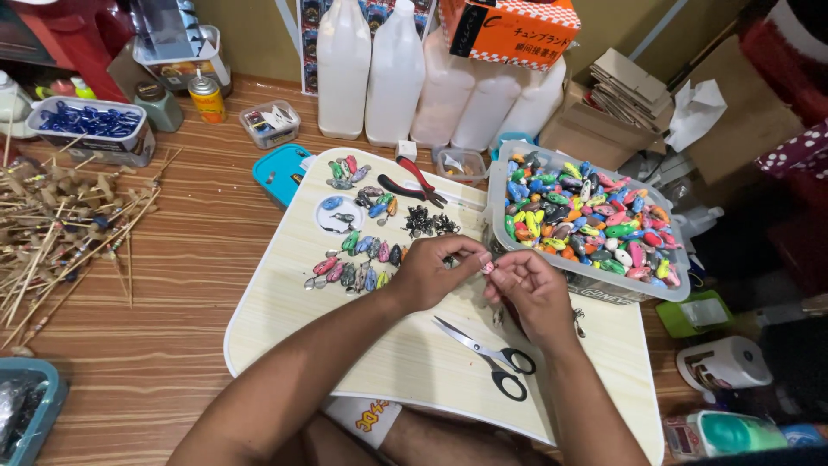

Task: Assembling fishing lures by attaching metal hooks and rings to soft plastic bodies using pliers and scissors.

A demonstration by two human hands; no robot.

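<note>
My left hand (431,272) and my right hand (528,289) meet over a pale wooden lap board (285,302). Between their fingertips they pinch a small pink lure piece (488,267). Black-handled scissors (487,355) lie on the board just below my hands. To the left, rows of small coloured lure bodies (358,263) lie on the board, with a heap of dark hooks (429,224) and red-handled pliers (412,184) farther back. A clear tub (509,164) full of several multicoloured lure bodies stands right of my hands.
White plastic jugs (371,73) and an orange box (509,30) stand at the back. A pile of thin sticks (60,233) covers the floor at left. A teal container (278,171), small tubs (269,123), cardboard (604,112) and a tape roll (724,362) surround the board.
</note>
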